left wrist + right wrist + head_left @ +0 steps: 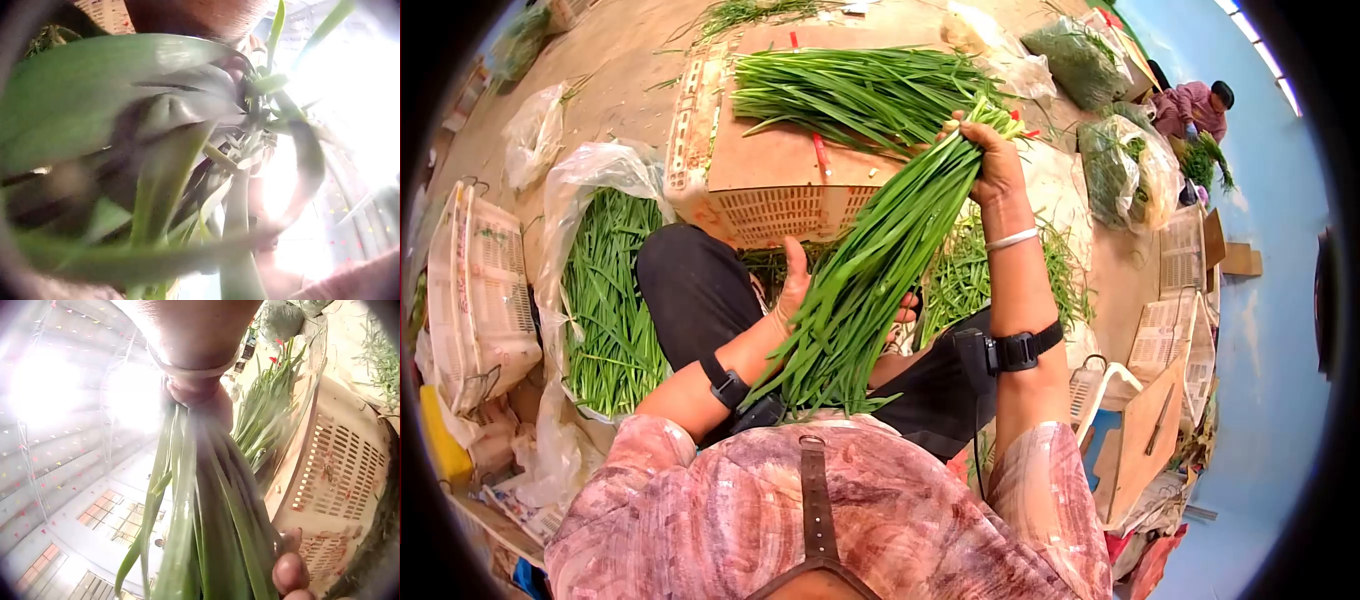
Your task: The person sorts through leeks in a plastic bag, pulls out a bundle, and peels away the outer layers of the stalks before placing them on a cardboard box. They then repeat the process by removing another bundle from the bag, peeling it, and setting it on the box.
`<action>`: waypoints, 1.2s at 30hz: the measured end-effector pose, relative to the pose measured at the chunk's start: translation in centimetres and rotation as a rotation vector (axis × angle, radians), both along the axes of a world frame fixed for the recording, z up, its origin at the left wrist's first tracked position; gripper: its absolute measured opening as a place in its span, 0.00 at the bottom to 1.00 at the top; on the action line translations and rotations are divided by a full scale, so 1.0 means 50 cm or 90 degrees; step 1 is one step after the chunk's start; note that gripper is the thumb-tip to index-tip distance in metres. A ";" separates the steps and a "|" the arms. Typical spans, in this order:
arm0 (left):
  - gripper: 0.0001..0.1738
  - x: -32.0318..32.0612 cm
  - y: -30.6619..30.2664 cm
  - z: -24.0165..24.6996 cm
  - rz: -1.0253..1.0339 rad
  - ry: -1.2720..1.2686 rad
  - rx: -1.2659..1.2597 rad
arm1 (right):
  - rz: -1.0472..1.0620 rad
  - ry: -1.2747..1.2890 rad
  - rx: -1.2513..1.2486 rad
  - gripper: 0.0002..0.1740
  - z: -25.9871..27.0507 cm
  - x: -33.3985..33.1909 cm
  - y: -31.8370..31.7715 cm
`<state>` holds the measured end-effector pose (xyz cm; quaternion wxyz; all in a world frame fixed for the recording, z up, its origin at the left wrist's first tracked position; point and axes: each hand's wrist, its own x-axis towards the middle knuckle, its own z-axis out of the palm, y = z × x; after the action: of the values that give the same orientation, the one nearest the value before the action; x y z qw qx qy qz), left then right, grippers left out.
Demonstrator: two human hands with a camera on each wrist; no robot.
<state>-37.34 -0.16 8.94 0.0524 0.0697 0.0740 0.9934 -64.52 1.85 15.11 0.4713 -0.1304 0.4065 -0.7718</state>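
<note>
My right hand [997,165] grips a bunch of Chinese chives [880,250] near its pale base ends, with the leaves slanting down towards my lap. Under the leaves lies my left hand [793,285], its thumb sticking up apart on one side and fingers [908,305] showing at the other; the leaves hide its palm. Close up in the right wrist view, the leaves [212,512] spread out from the right hand. Blurred leaves [169,181] cover much of the left wrist view. Another pile of chives [860,90] rests on a board over an upturned crate ahead.
The slatted crate [770,212] stands just beyond my knees. A plastic bag of chives [612,300] sits at my left, and loose greens [965,275] lie below the right forearm. More crates [495,290] line both sides. Another person [1190,110] holds greens at the far right.
</note>
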 end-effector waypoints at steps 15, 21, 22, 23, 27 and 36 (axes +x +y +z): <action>0.35 0.032 0.054 -0.028 -0.068 -0.220 -0.127 | -0.142 0.037 0.070 0.12 -0.058 0.018 -0.016; 0.23 0.010 0.049 0.001 -0.078 -0.309 -0.172 | -0.120 -0.012 0.025 0.14 -0.051 0.009 0.029; 0.23 0.005 0.041 -0.004 -0.082 -0.305 -0.175 | -0.108 -0.002 0.020 0.14 -0.052 -0.001 0.044; 0.23 0.002 0.028 -0.013 -0.087 -0.303 -0.253 | -0.090 -0.030 -0.047 0.15 -0.045 -0.004 0.060; 0.18 -0.011 -0.034 0.008 -0.057 -0.317 -0.520 | -0.049 -0.056 -0.179 0.22 -0.009 0.001 0.160; 0.19 0.009 -0.080 0.109 0.069 -0.282 -0.797 | -0.207 -0.095 0.024 0.16 -0.159 0.002 0.268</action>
<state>-36.91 -4.16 14.38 0.0470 -0.1837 0.6280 0.7548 -64.41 15.24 7.14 0.3717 0.0038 0.4004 -0.8376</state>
